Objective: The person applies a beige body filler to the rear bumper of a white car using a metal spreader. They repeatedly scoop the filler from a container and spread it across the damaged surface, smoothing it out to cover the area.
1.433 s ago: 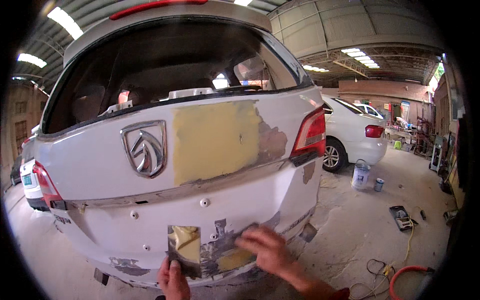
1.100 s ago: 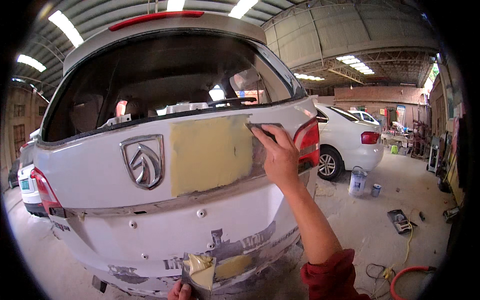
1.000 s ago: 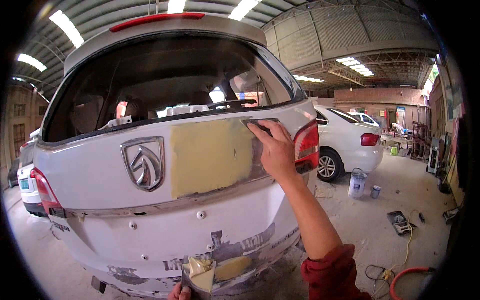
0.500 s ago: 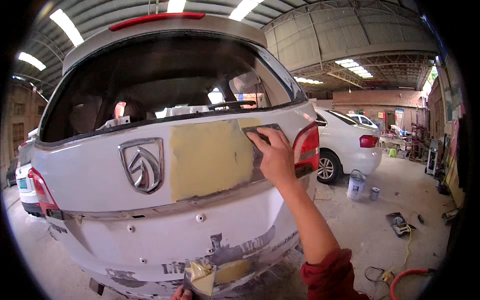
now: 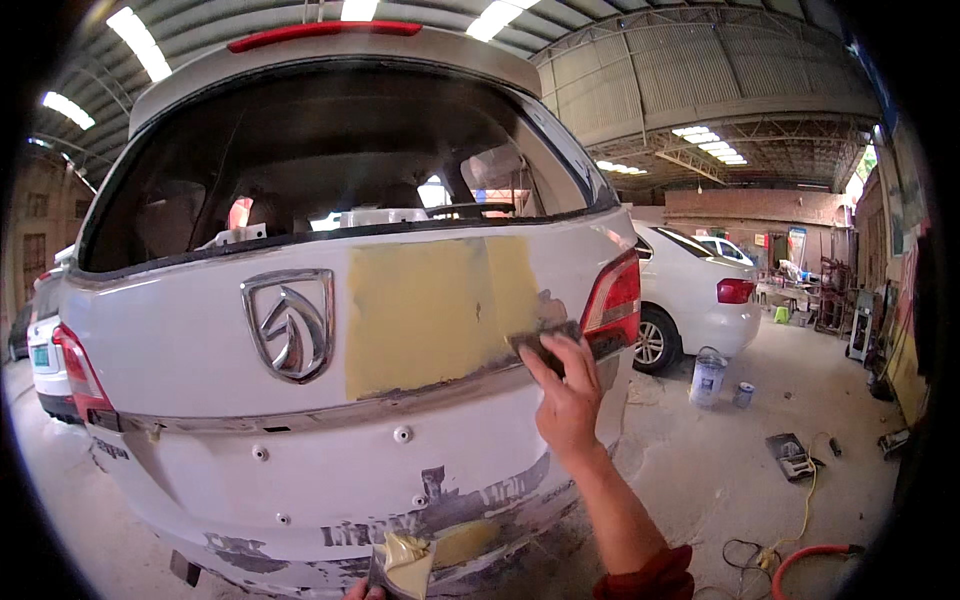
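My right hand (image 5: 570, 410) grips a dark flat spreader (image 5: 555, 332) against the lower right of the yellow filler patch (image 5: 420, 310) on the white car's tailgate (image 5: 170, 350), just left of the right taillight (image 5: 615, 295). Its fingers are closed on the spreader. My left hand (image 5: 365, 590), partly cut off at the bottom edge, holds a small metal plate (image 5: 400, 575) carrying a heap of pale cream filler. A chrome emblem (image 5: 286, 325) is left of the patch. Grey scraped areas and a smaller yellow patch mark the lower body.
A white sedan (image 5: 700, 305) stands behind at right, with a bucket (image 5: 708, 375) and small can (image 5: 743, 395) on the floor (image 5: 700, 480) beside it. Lower right are an open tool case (image 5: 790, 457), cables and a red hose (image 5: 800, 560). Another car (image 5: 45, 365) stands at left.
My right hand rose from the lower body to the patch's upper right, then slid down, leaving a new yellow strip along its right side. My left hand and plate moved lower and slightly right.
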### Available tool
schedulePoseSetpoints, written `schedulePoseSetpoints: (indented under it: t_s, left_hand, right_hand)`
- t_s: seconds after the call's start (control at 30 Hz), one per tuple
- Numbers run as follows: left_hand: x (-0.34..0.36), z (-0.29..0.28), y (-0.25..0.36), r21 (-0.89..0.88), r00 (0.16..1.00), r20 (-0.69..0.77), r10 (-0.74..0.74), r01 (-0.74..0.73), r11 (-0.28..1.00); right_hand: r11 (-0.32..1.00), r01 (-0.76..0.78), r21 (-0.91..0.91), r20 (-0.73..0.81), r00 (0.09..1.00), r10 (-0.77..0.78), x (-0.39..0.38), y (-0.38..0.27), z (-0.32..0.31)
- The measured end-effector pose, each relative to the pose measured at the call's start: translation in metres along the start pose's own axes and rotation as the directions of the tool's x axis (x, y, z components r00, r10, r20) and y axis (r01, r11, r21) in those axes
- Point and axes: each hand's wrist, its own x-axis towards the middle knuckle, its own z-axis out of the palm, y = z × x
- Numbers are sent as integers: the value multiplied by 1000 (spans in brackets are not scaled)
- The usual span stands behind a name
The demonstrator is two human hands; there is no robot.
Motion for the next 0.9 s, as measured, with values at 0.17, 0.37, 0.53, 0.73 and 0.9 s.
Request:
schedulePoseSetpoints:
  t_s: [0.17, 0.37, 0.53, 0.73, 0.9]
  left_hand:
    - [-4, 22, 70, -412, 972, 109, -209, 235, 880]
    - [-1, 22, 83, -456, 969, 79, -234, 243, 856]
    - [-2, 16, 77, -442, 971, 102, -216, 238, 865]
    - [-1, 14, 72, -430, 967, 140, -211, 251, 867]
    - [-3, 21, 65, -438, 963, 103, -250, 270, 858]
  right_hand:
    - [997, 72, 10, -30, 997, -71, 77, -6, 21]
    - [992, 124, -27, -97, 987, -126, 112, -16, 39]
    - [997, 67, -30, -54, 996, -68, 110, -25, 45]
    - [995, 96, -23, -55, 994, -98, 111, -24, 52]
    - [999, 41, 28, 77, 996, -43, 104, -24, 45]
